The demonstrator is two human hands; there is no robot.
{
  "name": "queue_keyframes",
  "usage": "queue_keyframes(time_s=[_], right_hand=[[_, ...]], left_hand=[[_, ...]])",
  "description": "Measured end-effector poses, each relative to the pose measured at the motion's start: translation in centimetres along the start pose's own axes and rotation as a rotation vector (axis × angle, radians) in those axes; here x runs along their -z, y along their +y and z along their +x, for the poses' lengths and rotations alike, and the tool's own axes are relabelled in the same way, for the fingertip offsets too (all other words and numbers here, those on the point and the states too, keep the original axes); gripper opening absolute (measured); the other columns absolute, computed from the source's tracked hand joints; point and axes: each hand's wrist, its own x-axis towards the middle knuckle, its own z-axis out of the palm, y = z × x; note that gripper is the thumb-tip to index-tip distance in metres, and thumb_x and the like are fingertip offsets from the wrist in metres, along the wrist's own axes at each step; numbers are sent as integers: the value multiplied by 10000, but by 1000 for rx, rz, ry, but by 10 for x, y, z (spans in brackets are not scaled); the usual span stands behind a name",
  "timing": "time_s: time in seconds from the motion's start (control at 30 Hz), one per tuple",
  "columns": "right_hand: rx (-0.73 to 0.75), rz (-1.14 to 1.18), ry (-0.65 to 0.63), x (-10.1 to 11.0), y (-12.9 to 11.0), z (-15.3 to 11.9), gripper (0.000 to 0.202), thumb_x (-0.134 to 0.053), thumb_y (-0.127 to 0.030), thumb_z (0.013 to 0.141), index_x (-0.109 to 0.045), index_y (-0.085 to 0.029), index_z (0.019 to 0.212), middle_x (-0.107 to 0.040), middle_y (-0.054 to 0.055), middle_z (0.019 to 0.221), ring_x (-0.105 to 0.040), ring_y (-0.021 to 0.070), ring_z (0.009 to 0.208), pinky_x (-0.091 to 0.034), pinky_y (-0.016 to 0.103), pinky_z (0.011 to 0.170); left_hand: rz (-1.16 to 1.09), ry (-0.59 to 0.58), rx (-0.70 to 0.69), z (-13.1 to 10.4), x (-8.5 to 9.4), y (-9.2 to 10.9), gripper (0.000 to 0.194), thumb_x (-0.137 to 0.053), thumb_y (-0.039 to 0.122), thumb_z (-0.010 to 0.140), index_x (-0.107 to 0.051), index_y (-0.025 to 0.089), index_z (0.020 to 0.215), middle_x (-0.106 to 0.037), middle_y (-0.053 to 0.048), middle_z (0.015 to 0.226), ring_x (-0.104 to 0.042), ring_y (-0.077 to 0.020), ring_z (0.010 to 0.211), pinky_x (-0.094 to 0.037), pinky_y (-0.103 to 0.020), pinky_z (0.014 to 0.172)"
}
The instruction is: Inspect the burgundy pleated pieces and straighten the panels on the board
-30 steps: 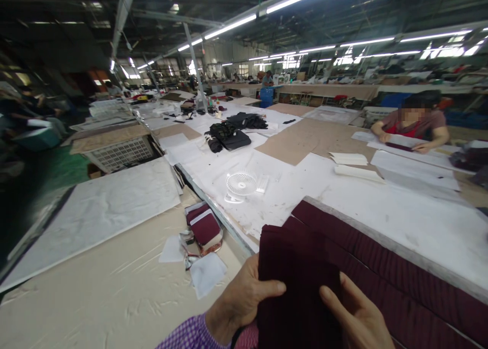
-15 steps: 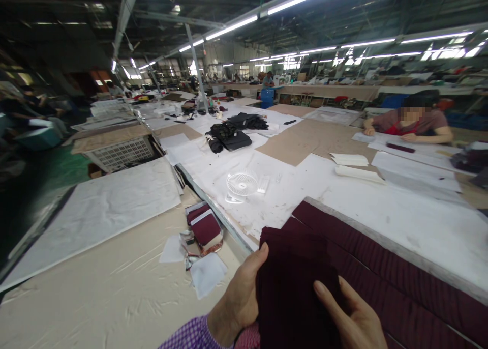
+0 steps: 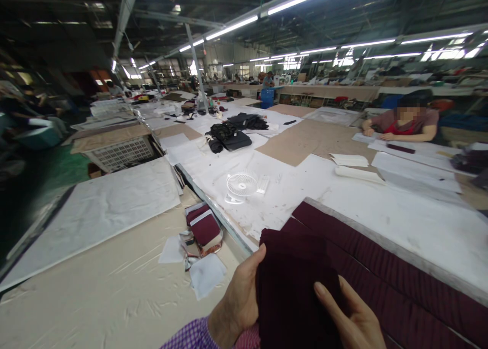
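Note:
A stack of dark maroon fabric pieces [image 3: 293, 288] is held upright at the bottom centre. My left hand [image 3: 242, 290] grips its left edge, thumb in front and fingers hidden behind. On the right side my right hand [image 3: 353, 313] holds the same stack, its thumb on the front face. Behind and to the right, long rows of maroon fabric [image 3: 400, 278] lie overlapping on the white-covered table [image 3: 267, 206]. Left of my hands, a small bundle of maroon and white pieces [image 3: 206, 229] rests on the cream surface beside loose white pieces [image 3: 208, 275].
A small white fan [image 3: 242, 184] lies on the table, with dark garments [image 3: 232, 133] farther back. Across the table at the right, a person [image 3: 407, 120] leans over papers. A plastic crate [image 3: 122, 153] stands at the left. Cream folded strips [image 3: 358, 174] lie right of centre.
The person across the table has shifted slightly to the left. My hands and the maroon stack have barely moved.

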Motion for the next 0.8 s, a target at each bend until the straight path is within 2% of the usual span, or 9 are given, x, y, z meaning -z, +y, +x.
queue_keyframes(time_s=[0.23, 0.37, 0.6, 0.67, 0.73, 0.8], right_hand=[[-9, -9, -51, -3, -8, -3, 490, -821, -407, 634, -699, -207, 1063, -712, 69, 1048, -638, 297, 1003, -528, 314, 889], [-3, -35, -54, -2, -9, -2, 467, -811, -411, 653, -698, -221, 1064, -704, 61, 1076, -602, 296, 1077, -509, 285, 909], [-12, -43, -45, -1, -7, 3, 515, -803, -435, 649, -673, -214, 1096, -702, 64, 1076, -620, 291, 1038, -530, 286, 868], [-6, -28, -23, -4, -8, 1, 515, -802, -441, 646, -664, -207, 1083, -709, 61, 1049, -629, 286, 1019, -536, 283, 853], [2, -11, 6, -7, -8, -1, 518, -798, -451, 645, -651, -198, 1072, -714, 62, 1017, -643, 286, 983, -548, 290, 826], [3, -12, 25, -8, -5, -1, 522, -783, -471, 657, -633, -189, 1069, -712, 68, 1005, -651, 291, 951, -558, 312, 805]], left_hand=[[-1, -42, 55, 1, 0, 5, 409, -435, 343, 901, -672, 66, 1085, -716, -143, 1014, -610, -272, 1088, -360, -402, 1050], [-26, -23, 66, 3, 1, 7, 410, -418, 318, 898, -677, 51, 1071, -728, -140, 967, -626, -268, 1058, -373, -396, 1040], [4, -13, 12, 1, -1, 5, 396, -433, 343, 896, -688, 88, 1060, -720, -126, 1007, -624, -265, 1058, -406, -394, 1016], [63, -13, -50, -1, 0, 3, 377, -480, 370, 885, -677, 121, 1087, -713, -115, 1041, -621, -259, 1063, -420, -389, 1004], [201, -28, -134, -3, 2, 1, 347, -620, 284, 810, -656, 147, 1127, -707, -107, 1064, -626, -254, 1051, -436, -379, 986], [355, -39, -183, -4, 4, -1, 433, -711, 140, 707, -649, 157, 1136, -709, -107, 1057, -644, -254, 1010, -460, -379, 953]])
